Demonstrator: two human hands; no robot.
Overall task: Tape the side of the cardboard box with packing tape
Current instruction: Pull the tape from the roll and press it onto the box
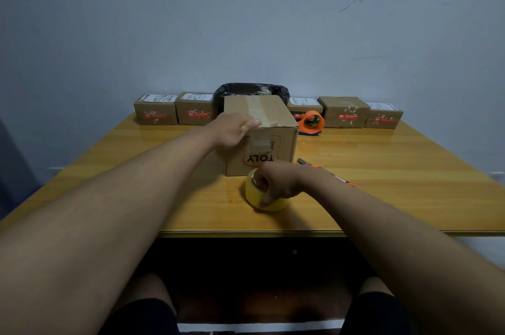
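Bracing the box [262, 127], the left hand [232, 129] lies flat on top; the right hand [276, 184] is closed around the tape [262, 195] — tape is best drawn taut, pressed evenly.

Left hand [232, 129] covers near-left top corner of cardboard box [269, 143]; box face beneath it unseen. Right hand [276, 184] hides far side of tape roll [263, 194], fingertips sunk in its core. Orange-handled tool [325, 170] behind right hand mostly masked by wrist; kind unclear. Printed word on box upside down, first letter hidden behind right hand. Labels on small boxes [155, 113] beyond left hand too small to read. Black bag [251, 91] contents hidden behind box. Tabletop [410, 170] cut by right frame edge.
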